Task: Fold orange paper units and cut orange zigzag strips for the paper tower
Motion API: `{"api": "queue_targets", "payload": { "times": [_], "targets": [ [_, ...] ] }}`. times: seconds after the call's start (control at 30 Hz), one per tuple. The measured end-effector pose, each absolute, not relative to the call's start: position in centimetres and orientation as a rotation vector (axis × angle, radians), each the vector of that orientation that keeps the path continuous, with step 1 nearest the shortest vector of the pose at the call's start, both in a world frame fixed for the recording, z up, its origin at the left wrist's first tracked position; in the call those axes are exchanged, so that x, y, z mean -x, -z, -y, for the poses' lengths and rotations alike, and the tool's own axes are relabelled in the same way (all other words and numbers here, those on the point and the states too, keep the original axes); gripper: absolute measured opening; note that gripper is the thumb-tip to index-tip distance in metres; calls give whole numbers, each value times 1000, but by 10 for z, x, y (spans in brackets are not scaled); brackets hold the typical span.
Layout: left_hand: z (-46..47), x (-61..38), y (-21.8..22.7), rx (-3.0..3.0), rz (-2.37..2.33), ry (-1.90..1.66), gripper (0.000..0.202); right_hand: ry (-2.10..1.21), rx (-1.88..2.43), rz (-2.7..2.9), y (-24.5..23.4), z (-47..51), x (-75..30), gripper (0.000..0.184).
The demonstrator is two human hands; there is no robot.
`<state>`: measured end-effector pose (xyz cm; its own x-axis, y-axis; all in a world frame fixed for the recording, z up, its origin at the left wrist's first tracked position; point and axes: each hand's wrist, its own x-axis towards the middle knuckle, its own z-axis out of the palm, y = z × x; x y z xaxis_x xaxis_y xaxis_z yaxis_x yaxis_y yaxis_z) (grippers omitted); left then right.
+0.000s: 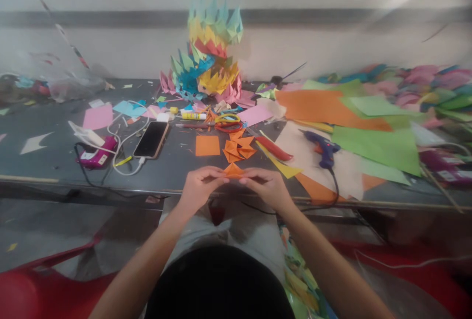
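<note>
At the table's front edge, my left hand (201,185) and my right hand (266,186) pinch the two lower corners of a small folded orange paper (233,170), shaped like a triangle. Just beyond it lie several folded orange paper pieces (239,150). A flat orange paper square (207,145) rests to their left. Red-handled scissors (273,148) lie to the right of the folded pieces, their blades partly hidden among paper.
A phone (151,139) on a white cable lies left, beside a purple power strip (98,152). On the right, a blue glue gun (321,147) sits on pale paper near green sheets (376,147). Behind stands a colourful folded-paper stack (206,71). A glue stick (193,116) lies mid-table.
</note>
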<state>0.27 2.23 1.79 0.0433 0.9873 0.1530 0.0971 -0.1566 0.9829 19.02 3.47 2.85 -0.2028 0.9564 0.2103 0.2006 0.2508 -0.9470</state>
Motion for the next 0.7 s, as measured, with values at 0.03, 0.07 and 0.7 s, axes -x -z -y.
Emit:
{"api": "queue_targets", "payload": {
  "times": [0.03, 0.07, 0.7],
  "targets": [
    [-22, -4, -19, -1379, -1175, -1255, 14, -1030, 1099, 1595, -29, -34, -189, 15],
    [-21, -5, -19, -1335, -1171, -1263, 15, -1015, 1104, 1577, -29, -34, -188, 14],
    [-23, -19, -26, -1491, -1185, -1044, 23, -1037, 1201, 1573, -30, -29, -190, 17]
  ]
}}
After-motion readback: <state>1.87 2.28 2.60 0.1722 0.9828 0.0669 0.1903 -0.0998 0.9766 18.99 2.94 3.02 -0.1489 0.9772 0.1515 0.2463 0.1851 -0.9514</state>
